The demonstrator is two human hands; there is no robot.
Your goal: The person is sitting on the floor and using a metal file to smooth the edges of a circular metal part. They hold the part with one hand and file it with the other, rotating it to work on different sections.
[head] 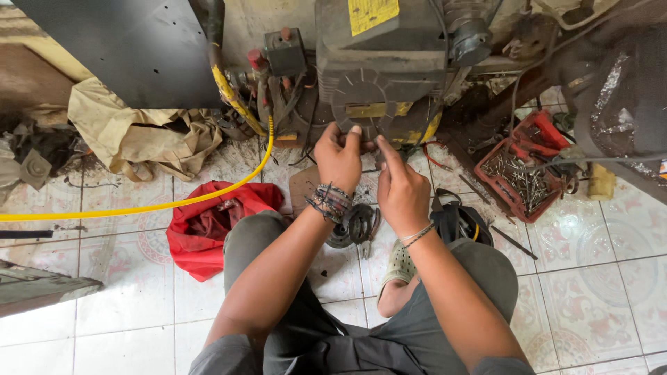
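A patterned tiled floor (590, 298) carries a yellow hose (139, 207), a red cloth (208, 226) and, far right, a red tray of nails (517, 177). Before the dark engine (379, 76), the left hand (338, 158) and right hand (401, 191) pinch a small part (369, 146) between closed fingertips, too hidden to identify.

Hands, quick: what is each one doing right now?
Left hand: fingers curled at the dark machine, gripping something too small to tell.
Right hand: fingers pinched there too; contents hidden.

Glossy ceramic floor tiles (604, 292), red cloth rag (208, 226), smooth yellow plastic hose (139, 208), grimy metal engine (379, 62).
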